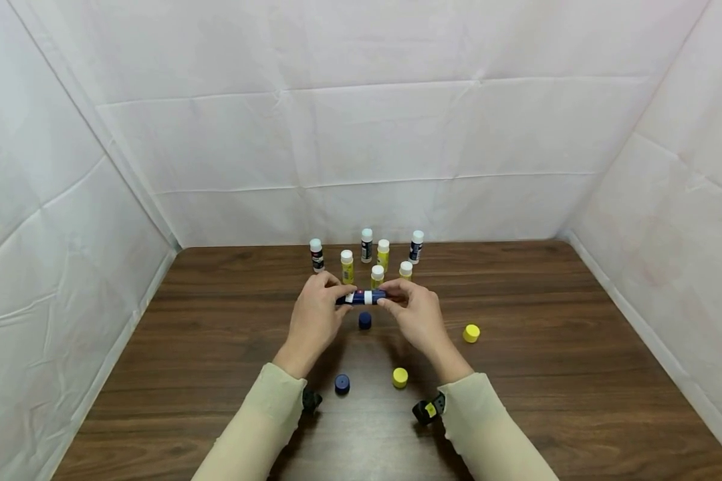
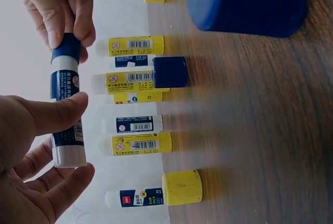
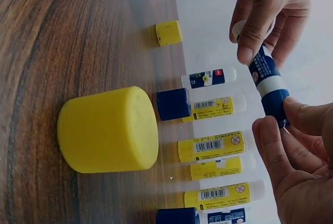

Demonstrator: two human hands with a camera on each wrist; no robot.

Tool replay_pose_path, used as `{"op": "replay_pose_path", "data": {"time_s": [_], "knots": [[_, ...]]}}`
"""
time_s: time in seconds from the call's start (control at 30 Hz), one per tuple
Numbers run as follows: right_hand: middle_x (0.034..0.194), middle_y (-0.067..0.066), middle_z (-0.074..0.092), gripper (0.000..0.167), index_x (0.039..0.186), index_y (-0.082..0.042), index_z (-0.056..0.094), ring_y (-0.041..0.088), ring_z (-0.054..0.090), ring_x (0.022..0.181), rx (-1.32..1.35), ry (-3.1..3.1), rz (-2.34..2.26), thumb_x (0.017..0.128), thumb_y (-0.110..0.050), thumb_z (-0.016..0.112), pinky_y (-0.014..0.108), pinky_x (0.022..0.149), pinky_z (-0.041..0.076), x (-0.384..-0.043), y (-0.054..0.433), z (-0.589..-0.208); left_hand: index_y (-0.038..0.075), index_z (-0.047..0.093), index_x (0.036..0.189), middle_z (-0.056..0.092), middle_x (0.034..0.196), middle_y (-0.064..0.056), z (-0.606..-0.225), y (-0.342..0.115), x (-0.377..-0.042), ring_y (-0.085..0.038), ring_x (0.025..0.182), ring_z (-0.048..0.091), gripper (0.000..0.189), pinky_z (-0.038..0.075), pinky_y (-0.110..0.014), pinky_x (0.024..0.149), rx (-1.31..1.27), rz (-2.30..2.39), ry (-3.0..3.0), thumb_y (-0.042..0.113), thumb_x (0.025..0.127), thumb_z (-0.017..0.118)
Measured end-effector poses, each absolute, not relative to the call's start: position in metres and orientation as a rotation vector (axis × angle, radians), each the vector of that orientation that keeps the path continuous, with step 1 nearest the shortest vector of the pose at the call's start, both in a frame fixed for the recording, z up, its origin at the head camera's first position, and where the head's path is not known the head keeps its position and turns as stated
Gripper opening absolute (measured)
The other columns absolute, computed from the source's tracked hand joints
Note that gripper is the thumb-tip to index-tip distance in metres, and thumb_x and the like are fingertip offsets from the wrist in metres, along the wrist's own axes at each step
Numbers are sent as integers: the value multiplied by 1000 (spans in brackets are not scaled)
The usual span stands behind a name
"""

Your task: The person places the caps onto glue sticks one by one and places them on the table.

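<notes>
Both hands hold one navy glue stick (image 1: 361, 297) level above the table. My left hand (image 1: 314, 317) grips its labelled body (image 2: 65, 86) between thumb and fingers, near the white base. At the other end, my right hand (image 1: 418, 314) pinches the blue cap (image 3: 274, 104) between thumb and fingertips. A white band shows between the cap and the label. Just below the held stick, a loose blue cap (image 1: 365, 321) stands on the table. Behind the hands are several upright glue sticks with white tops, among them a yellow one (image 1: 347, 267) and a navy one (image 1: 416, 248).
On the brown wooden table (image 1: 228, 374), another blue cap (image 1: 341, 384) lies near the left wrist. One yellow cap (image 1: 400, 378) sits between the forearms, and a second yellow cap (image 1: 471, 333) is to the right. White sheeting (image 1: 373, 133) walls the back and sides.
</notes>
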State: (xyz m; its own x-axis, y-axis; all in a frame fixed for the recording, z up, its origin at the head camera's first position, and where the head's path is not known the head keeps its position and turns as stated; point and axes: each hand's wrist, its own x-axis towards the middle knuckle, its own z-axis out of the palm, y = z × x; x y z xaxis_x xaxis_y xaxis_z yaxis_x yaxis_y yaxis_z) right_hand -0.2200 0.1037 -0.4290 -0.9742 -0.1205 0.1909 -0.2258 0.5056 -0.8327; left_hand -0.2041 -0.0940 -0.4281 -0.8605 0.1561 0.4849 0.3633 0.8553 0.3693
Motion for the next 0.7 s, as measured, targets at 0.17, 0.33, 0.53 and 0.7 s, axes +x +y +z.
{"op": "replay_pose_path", "data": {"time_s": [0.17,0.33,0.53,0.7], "knots": [[104,1,76,18,110,-15,75,16,71,90,289,-2613,1515,92,-16,77,37,80,59,-217,102,-427,14,81,107,62,98,-2,-428,-95,-204,-20,90,56,29,53,-33,75,-401,-643,-2554,9,79,88],[103,0,76,17,109,-16,75,16,71,90,293,-2602,1520,92,-16,78,37,79,59,-217,101,-428,13,80,106,62,99,-3,-428,-95,-203,-21,91,58,27,54,-33,77,-404,-654,-2550,10,80,88],[103,-1,76,17,108,-16,75,15,71,91,299,-2603,1524,91,-16,78,36,79,59,-217,101,-430,11,80,105,63,99,-4,-428,-94,-201,-21,92,59,26,54,-34,78,-399,-675,-2554,9,80,87],[102,0,76,17,108,-16,76,15,71,90,309,-2593,1520,91,-15,78,37,78,59,-217,100,-428,12,80,104,63,99,-4,-428,-94,-201,-20,91,59,23,55,-34,78,-395,-686,-2546,11,81,86]]}}
